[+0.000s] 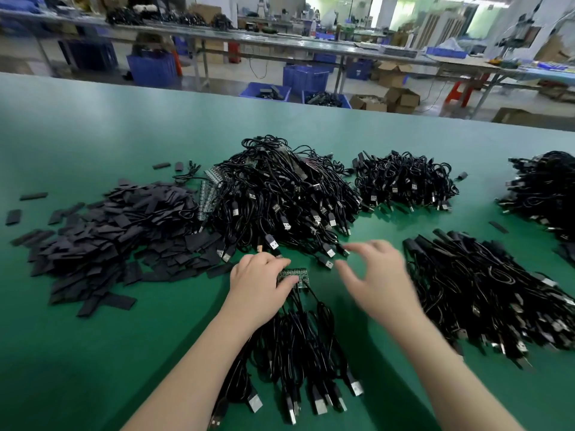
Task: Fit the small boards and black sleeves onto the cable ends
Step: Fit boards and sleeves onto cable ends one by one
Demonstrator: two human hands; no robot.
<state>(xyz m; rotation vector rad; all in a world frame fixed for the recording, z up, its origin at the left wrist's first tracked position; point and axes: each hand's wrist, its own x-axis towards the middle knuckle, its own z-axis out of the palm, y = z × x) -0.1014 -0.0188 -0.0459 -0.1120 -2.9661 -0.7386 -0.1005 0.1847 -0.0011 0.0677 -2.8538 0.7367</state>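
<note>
The left hand (259, 279) grips a green board strip (292, 276) on the table (93, 353), cables (298, 346) trailing near. The blurred right hand (381, 275) hovers beside it, fingers loosely spread, empty. Sleeves (109, 231) lie left.

Sleeves (102, 231) lie left of the cable heap (280, 194) on the table (93, 126).

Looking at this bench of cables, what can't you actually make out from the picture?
Head view only:
- Right hand: motion-blurred, so its fingertips are unclear.
- Small boards: partly covered by the left hand; their count is unclear.
- Far-right cable pile: cut off by the frame edge.
- Black sleeves: too many overlap to count.
</note>
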